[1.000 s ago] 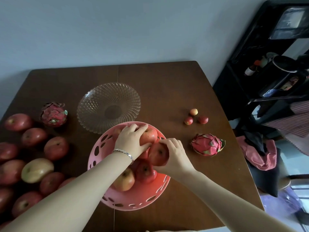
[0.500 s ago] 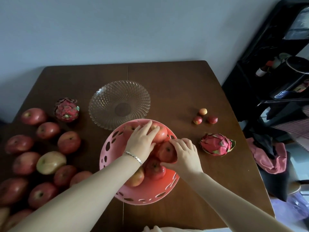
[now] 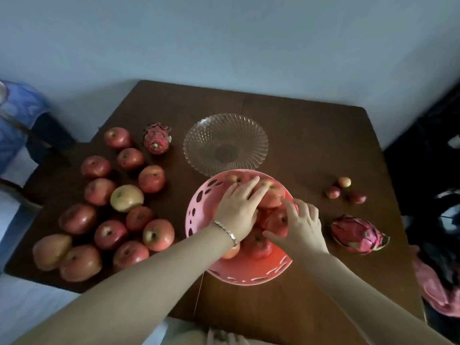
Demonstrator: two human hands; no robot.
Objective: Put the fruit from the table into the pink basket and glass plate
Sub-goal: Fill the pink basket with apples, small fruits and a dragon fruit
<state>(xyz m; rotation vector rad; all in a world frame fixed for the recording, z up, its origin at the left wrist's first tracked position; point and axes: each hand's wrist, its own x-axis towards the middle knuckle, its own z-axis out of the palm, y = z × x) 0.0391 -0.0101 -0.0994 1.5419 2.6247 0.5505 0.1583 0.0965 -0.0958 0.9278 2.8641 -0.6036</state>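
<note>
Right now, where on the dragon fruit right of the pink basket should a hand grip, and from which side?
Across its thick middle, from above, with the nearer right hand. The dragon fruit lies on its side, tapering to leafy scales at its near-right end, so the ends likely give poor purchase.

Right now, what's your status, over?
Hands open: left hand, right hand on apples in pink basket. No fruit on glass plate. On table: loose apples, two dragon fruits.

A home: wooden dining table [image 3: 311, 135], plain painted wall [image 3: 224, 41].
</note>
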